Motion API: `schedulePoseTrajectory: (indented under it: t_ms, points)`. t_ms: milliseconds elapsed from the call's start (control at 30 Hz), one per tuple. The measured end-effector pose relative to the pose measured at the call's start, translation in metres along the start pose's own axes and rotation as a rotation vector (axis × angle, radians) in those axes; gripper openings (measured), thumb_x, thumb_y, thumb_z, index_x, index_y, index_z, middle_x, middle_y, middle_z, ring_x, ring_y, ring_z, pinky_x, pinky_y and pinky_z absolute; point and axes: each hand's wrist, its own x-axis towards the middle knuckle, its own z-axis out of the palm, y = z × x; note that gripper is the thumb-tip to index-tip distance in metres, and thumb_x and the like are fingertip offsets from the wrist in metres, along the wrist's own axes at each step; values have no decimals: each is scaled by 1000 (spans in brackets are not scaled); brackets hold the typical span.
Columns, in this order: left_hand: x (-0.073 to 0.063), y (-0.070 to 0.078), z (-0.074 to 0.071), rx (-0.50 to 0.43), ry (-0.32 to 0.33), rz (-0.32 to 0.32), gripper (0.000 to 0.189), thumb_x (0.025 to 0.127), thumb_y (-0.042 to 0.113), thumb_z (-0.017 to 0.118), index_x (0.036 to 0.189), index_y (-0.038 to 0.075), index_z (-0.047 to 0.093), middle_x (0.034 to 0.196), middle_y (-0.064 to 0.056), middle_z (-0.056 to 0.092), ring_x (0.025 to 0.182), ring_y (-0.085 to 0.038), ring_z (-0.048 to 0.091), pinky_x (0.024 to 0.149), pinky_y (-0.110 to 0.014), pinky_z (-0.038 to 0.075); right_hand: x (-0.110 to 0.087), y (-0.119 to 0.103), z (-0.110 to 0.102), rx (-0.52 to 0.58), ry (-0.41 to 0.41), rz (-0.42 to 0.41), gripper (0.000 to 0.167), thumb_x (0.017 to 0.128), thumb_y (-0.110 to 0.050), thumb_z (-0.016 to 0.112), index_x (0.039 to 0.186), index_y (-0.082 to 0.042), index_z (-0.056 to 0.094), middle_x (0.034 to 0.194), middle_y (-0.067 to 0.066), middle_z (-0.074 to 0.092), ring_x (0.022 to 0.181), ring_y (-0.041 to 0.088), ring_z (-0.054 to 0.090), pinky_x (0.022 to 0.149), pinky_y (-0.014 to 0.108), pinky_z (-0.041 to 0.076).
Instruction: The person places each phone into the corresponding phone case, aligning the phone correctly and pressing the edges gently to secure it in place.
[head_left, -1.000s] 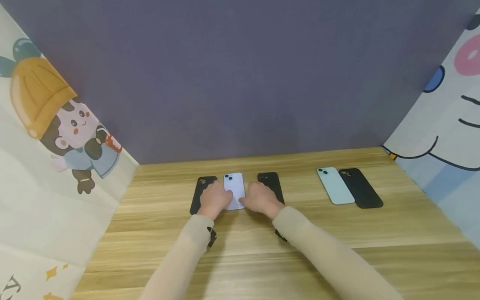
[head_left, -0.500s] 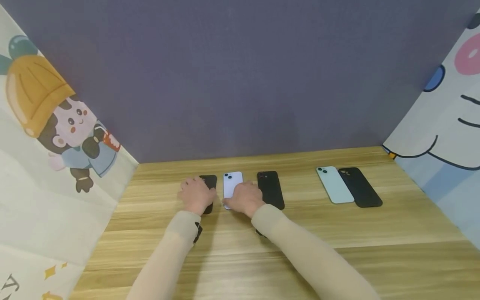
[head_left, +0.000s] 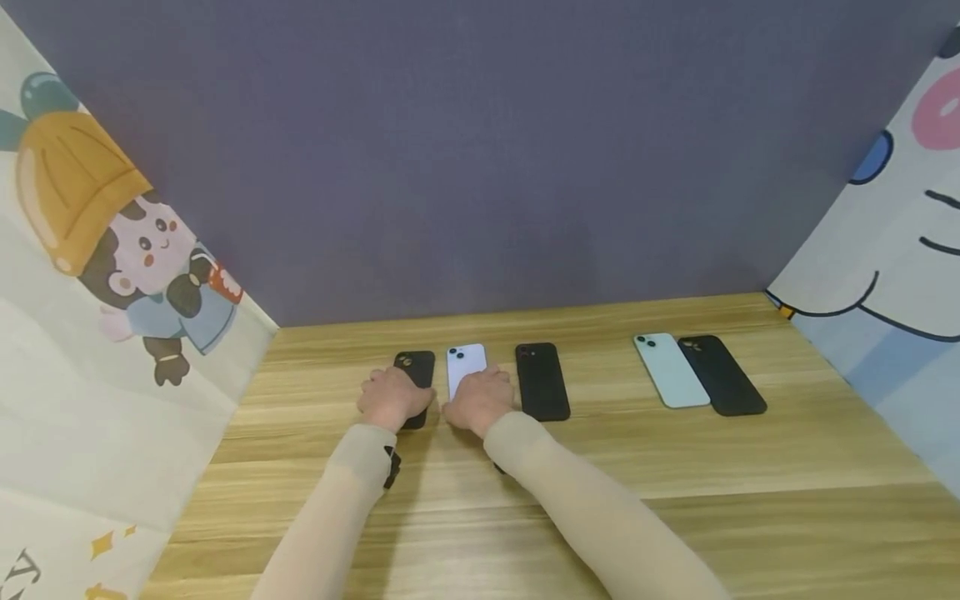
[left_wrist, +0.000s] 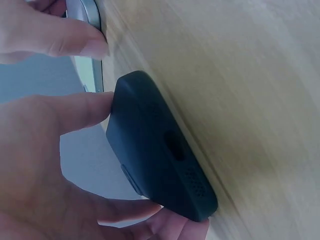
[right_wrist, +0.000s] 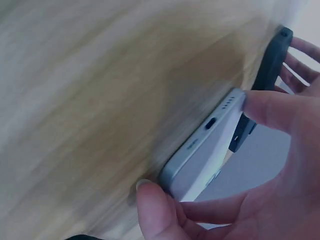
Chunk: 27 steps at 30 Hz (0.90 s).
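Note:
My left hand (head_left: 392, 400) is over a black phone case (head_left: 422, 368) that lies on the table with its camera cutout at the far end. In the left wrist view, the thumb is against one long side of this case and the fingers are against the other; a port slot and speaker holes show on its near end. My right hand (head_left: 480, 400) holds a lavender phone (head_left: 466, 358) by both long edges, camera side up. The right wrist view shows the phone's port (right_wrist: 210, 123) between thumb and fingers. The lower part of the phone is hidden by the hand in the head view.
To the right of the lavender phone lies a black phone (head_left: 543, 383), camera side up. Farther right, a pale mint phone (head_left: 671, 372) lies right beside another black phone case (head_left: 722, 377). A dark panel (head_left: 480, 167) rises behind the wooden table (head_left: 600, 500).
The left hand has shifted left from between the black case and lavender phone to span the case. The right hand has moved left from the black phone's edge onto the lavender phone.

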Motion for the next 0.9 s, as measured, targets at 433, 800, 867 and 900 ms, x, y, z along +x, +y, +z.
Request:
schedulePoseTrajectory:
  t_ms: [433,800,867,900]
  points:
    - [-1,1,1,-11,3,-21,83,87,54,69,130,-15,51,117,-30,52,110,-44,52,84,-55,51,7,11,1,184,51,128,92,76,-55,75,130,14,50,105,24,48,97,34,47,83,44,49]
    - [-2,-1,1,-12,-4,-15,86,88,55,68,135,-14,47,123,-32,50,116,-46,50,86,-58,50,9,14,-5,172,49,107,66,73,-45,78,112,6,61,102,22,48,97,33,45,83,45,46]
    - [-1,-1,1,-9,-7,-14,86,89,55,67,136,-14,46,124,-33,50,116,-46,50,87,-58,50,11,15,-4,178,43,111,70,73,-46,78,116,6,61,103,21,48,97,33,45,85,45,46]
    - [-1,-1,1,-7,-9,-13,87,89,55,67,137,-14,45,125,-33,50,117,-47,50,87,-59,49,11,16,-4,184,41,114,73,73,-48,79,118,6,60,103,21,48,97,33,45,86,45,46]
